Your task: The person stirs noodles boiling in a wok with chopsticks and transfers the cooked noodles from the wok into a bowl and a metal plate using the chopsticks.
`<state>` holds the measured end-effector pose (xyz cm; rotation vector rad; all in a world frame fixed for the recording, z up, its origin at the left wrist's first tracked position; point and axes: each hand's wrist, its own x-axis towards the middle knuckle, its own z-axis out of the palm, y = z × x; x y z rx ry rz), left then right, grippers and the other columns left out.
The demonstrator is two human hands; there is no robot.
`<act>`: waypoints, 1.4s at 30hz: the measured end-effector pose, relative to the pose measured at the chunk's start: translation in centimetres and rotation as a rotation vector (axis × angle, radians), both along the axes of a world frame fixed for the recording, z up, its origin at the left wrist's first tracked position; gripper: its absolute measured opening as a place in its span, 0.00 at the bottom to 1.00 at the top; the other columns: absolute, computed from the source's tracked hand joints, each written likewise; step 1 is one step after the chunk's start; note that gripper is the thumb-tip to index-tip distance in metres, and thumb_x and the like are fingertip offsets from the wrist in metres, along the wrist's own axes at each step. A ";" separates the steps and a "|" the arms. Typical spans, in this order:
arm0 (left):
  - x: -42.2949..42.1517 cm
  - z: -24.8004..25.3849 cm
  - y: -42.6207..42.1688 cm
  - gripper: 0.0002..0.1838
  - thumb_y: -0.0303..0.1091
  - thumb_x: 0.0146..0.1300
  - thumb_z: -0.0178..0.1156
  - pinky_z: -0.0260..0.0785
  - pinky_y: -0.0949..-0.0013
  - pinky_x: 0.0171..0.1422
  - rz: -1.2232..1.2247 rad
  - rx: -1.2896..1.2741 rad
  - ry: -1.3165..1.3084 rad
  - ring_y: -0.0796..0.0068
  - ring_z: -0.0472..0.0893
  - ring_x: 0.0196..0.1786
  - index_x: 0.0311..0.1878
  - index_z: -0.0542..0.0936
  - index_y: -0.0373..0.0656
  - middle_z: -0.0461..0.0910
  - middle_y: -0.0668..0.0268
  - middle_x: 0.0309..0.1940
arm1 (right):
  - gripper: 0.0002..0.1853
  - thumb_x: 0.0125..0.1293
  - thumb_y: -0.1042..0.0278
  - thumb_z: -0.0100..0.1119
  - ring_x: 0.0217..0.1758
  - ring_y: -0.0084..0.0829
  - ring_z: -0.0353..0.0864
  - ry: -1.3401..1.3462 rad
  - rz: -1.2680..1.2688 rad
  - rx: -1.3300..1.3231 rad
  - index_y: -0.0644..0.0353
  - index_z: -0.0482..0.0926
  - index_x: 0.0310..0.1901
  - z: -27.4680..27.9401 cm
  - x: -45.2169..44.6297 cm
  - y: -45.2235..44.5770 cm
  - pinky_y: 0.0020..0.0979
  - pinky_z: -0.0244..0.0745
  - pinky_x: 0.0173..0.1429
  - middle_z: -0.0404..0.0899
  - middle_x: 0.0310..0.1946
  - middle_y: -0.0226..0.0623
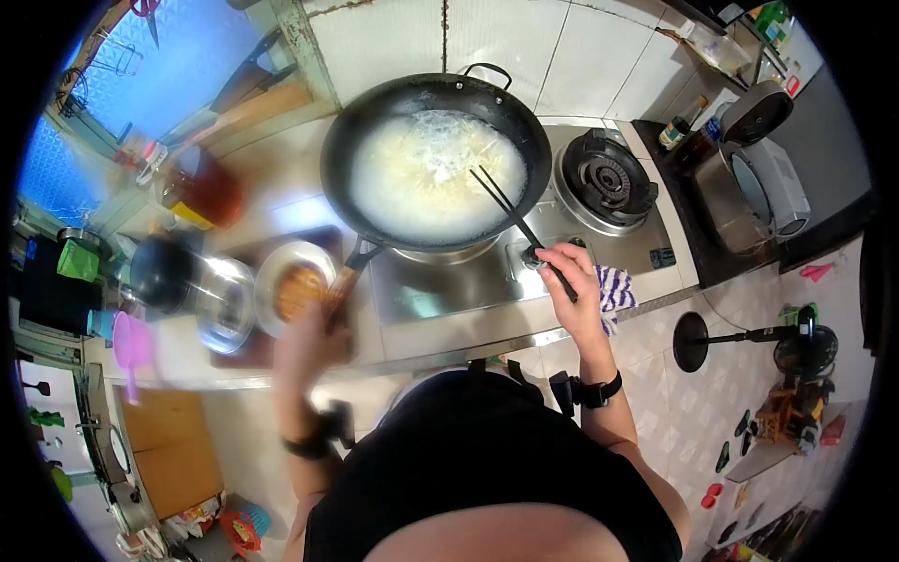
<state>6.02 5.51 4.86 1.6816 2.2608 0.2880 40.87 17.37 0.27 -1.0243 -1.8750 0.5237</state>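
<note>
A black wok [342,178] stands on the gas stove, holding cloudy white liquid with pale strands and a foamy patch [445,140]. My right hand [571,281] is closed around a pair of black chopsticks [510,211], whose tips reach over the liquid at the wok's right side. Smeared by motion, my left hand [307,342] is beside the wooden end of the wok's handle [348,279] and the near edge of a white bowl [265,281]. Orange-brown food [298,288] lies in that bowl. Whether my left fingers touch the handle or bowl is unclear.
To the right is a second burner [604,178], with a striped cloth [615,290] at the counter edge. A glass bowl [225,304], a dark pot [161,272], a large bottle of amber liquid [201,187] and a pink ladle [131,342] stand left.
</note>
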 end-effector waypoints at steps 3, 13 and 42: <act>-0.2 -0.1 -0.1 0.24 0.40 0.50 0.70 0.70 0.51 0.38 0.010 0.009 0.002 0.42 0.79 0.36 0.40 0.68 0.35 0.78 0.44 0.28 | 0.11 0.61 0.74 0.62 0.46 0.33 0.76 -0.021 0.027 0.003 0.61 0.82 0.46 0.8 0.0 0.7 0.28 0.70 0.51 0.75 0.44 0.39; -0.4 -0.1 0.0 0.23 0.39 0.50 0.70 0.70 0.50 0.37 0.029 -0.033 -0.020 0.41 0.79 0.36 0.38 0.69 0.35 0.78 0.44 0.28 | 0.08 0.59 0.73 0.64 0.38 0.35 0.80 -0.072 0.018 0.011 0.62 0.82 0.41 4.2 0.2 3.7 0.28 0.74 0.43 0.79 0.37 0.40; -0.5 -0.3 0.0 0.22 0.38 0.51 0.68 0.70 0.50 0.38 0.041 -0.046 -0.002 0.41 0.79 0.37 0.40 0.68 0.35 0.79 0.43 0.29 | 0.11 0.59 0.62 0.59 0.41 0.44 0.81 -0.551 0.357 0.229 0.57 0.85 0.37 6.3 -12.3 21.4 0.39 0.75 0.49 0.82 0.37 0.43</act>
